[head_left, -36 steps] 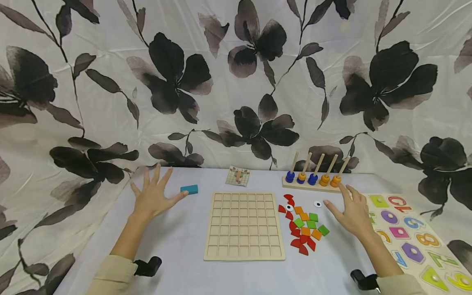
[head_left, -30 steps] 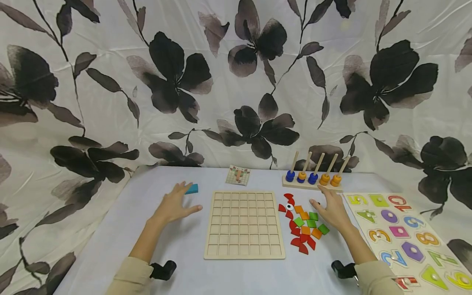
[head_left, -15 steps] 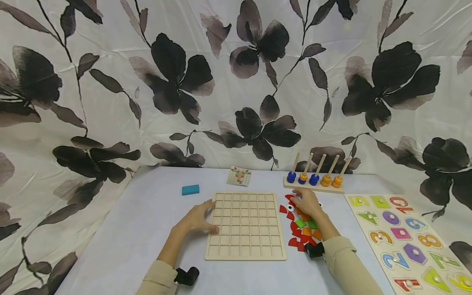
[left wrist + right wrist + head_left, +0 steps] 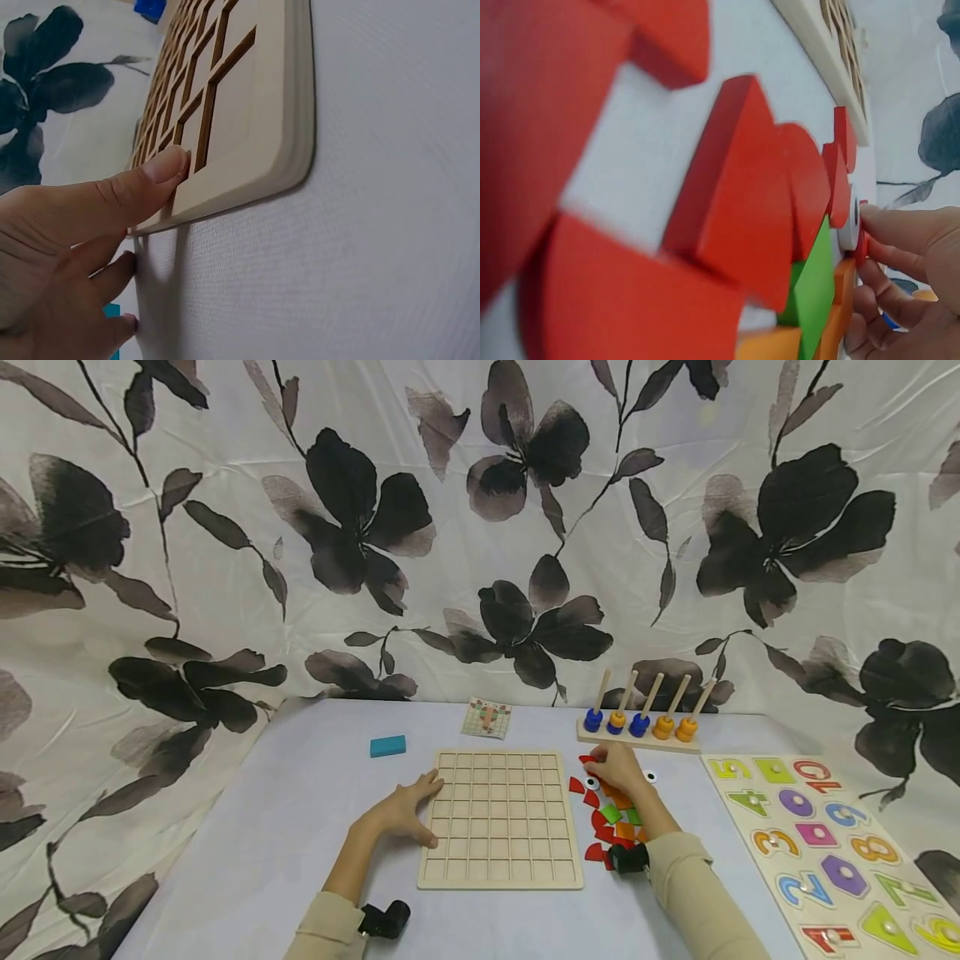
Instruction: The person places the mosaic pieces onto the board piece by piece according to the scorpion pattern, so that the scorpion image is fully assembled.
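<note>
My left hand rests at the left edge of a square wooden grid board, thumb and index finger spread along it. In the left wrist view the thumb lies over the board's rim, with the other fingers loosely bent beside it. Right of the board, my right hand pinches a small red curved piece between thumb and fingertips at the top of a cluster of loose pieces. The cluster holds red pieces, green squares, orange squares and a white eye disc. My hand and wrist hide part of it.
A second eye disc lies right of my right hand. Behind stand a peg stacker with blue and orange beads and a patterned card. A blue block lies back left. A number-and-shape puzzle board covers the right side.
Both hands have come inward and down from above the table. The left has reached the grid board's edge; the right has reached the loose pieces and taken a red one.
</note>
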Demonstrator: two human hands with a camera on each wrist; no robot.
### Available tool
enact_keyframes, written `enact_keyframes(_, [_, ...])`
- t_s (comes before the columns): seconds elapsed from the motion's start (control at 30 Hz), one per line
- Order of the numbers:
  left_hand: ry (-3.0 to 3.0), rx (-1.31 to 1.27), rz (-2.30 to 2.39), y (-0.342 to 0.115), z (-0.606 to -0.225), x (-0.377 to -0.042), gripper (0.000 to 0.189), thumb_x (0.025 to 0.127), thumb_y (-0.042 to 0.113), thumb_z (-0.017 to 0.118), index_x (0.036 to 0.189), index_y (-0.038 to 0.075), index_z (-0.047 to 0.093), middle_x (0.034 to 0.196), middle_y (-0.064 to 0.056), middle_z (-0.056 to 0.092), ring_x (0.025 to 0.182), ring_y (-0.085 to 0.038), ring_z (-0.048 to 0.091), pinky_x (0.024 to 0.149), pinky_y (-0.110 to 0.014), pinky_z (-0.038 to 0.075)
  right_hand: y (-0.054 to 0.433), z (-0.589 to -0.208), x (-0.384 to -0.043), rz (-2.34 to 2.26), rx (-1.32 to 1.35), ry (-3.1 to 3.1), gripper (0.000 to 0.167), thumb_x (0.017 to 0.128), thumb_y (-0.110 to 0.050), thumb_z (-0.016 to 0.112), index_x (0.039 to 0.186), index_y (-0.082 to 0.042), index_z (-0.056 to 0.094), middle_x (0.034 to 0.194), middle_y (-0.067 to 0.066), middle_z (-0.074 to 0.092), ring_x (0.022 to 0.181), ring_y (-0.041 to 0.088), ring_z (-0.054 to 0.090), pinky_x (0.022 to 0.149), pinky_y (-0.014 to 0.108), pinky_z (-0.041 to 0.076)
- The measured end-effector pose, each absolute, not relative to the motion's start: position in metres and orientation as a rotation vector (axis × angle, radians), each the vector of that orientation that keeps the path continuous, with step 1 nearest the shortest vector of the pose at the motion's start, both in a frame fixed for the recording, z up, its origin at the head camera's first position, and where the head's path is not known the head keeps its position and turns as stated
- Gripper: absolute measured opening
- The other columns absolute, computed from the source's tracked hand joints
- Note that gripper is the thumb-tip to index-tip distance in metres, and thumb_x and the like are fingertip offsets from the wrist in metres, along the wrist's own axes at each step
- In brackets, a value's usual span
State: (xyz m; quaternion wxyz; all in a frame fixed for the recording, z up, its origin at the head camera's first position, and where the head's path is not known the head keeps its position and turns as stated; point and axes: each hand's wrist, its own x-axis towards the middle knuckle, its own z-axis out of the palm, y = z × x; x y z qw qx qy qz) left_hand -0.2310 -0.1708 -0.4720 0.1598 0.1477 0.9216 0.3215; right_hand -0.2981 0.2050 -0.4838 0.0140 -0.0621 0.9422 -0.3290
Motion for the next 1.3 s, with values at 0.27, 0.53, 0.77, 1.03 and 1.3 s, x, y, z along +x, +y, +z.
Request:
enact_keyframes(0.27, [2.593,0.414,0.970,-0.175,-0.473,-0.234,0.105,0.057,0.014,0.089,0.144,-0.002,0.032,0.154,-0.020,0.018,0.132,-0.061,0.007,0.105,-0.069,0.015,0.200,-0.478,-0.303,-1.283,0.016,2.750,0.019,0.081,-0.004,0.069,0.093,0.008,0.061,0.080,0.012,0.058,0.067,0.020,0.049,0.058,0.026,0.045])
enact_keyframes(0.53, [2.556,0.466,0.884,-0.176,-0.470,-0.239,0.111,0.054,0.014,0.090,0.145,-0.004,0.029,0.154,-0.020,0.016,0.141,-0.039,0.015,0.112,-0.057,0.015,0.193,-0.471,-0.309,-1.444,0.009,2.705,0.026,0.084,-0.007,0.067,0.105,0.008,0.062,0.085,0.014,0.064,0.069,0.015,0.055,0.058,0.021,0.047])
enact_keyframes(0.77, [2.548,0.437,0.848,-0.179,-0.469,-0.243,0.110,0.054,0.007,0.089,0.146,0.000,0.030,0.155,-0.016,0.018,0.141,-0.036,0.020,0.112,-0.051,0.022,0.166,-0.471,-0.311,-1.558,-0.285,2.629,0.030,0.088,-0.001,0.058,0.115,0.012,0.061,0.087,0.019,0.065,0.069,0.013,0.052,0.057,0.022,0.043])
enact_keyframes(1.03, [2.551,0.428,0.870,-0.179,-0.471,-0.245,0.110,0.053,0.007,0.089,0.146,0.000,0.030,0.155,-0.015,0.019,0.141,-0.035,0.020,0.112,-0.051,0.022,0.138,-0.484,-0.310,-1.666,-0.226,2.625,0.017,0.087,-0.001,0.062,0.101,0.007,0.067,0.077,0.012,0.064,0.062,0.013,0.054,0.054,0.022,0.045])
enact_keyframes(1.3, [2.549,0.409,0.876,-0.179,-0.471,-0.243,0.110,0.052,0.006,0.089,0.146,0.001,0.030,0.155,-0.015,0.019,0.141,-0.035,0.020,0.112,-0.051,0.021,0.126,-0.499,-0.310,-1.770,-0.385,2.708,0.009,0.083,-0.006,0.067,0.084,0.002,0.070,0.073,0.011,0.068,0.062,0.018,0.064,0.057,0.029,0.052])
